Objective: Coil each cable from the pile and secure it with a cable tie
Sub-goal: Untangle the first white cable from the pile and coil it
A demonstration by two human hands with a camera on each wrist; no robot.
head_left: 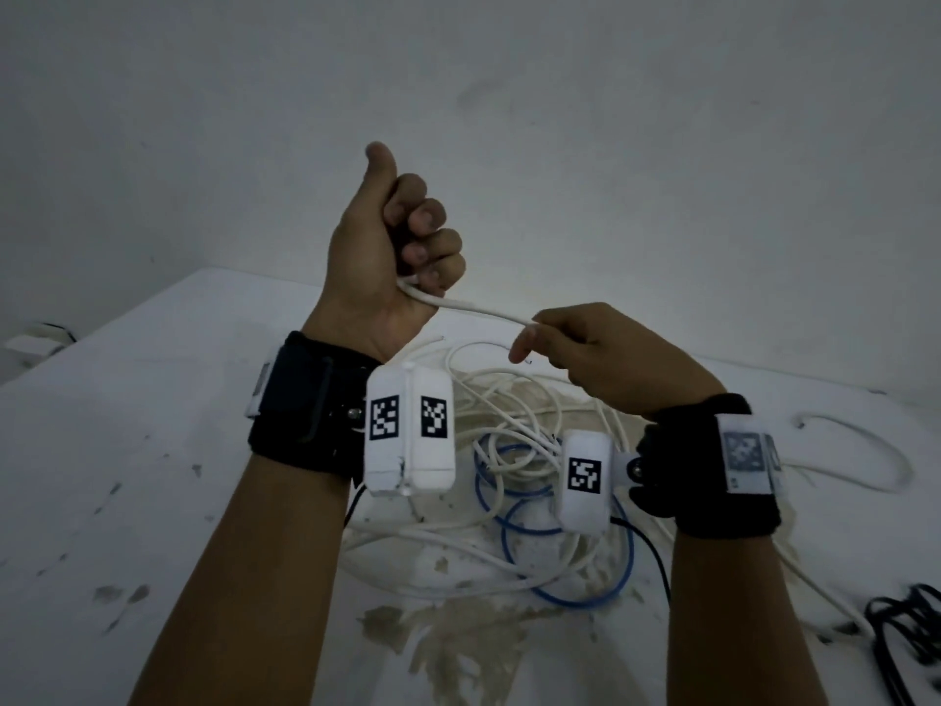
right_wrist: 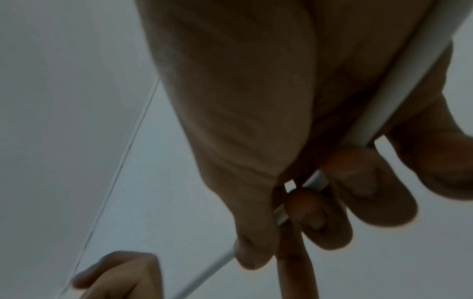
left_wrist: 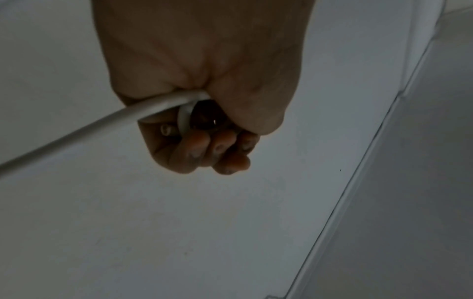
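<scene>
A white cable (head_left: 478, 310) runs taut between my two raised hands above the table. My left hand (head_left: 402, 236) is a fist with the thumb up, gripping one end of the cable (left_wrist: 153, 107) in its curled fingers. My right hand (head_left: 570, 338) holds the same cable (right_wrist: 384, 101) lower and to the right, fingers curled round it. Below them a tangled pile of white cables (head_left: 509, 405) and a blue cable (head_left: 514, 527) lies on the white table (head_left: 153, 425). No cable tie shows.
A long white cable loop (head_left: 855, 466) trails to the right on the table. A black cable bundle (head_left: 906, 629) sits at the right front edge. A small white object (head_left: 35, 338) lies off the table's far left corner. A plain wall stands behind.
</scene>
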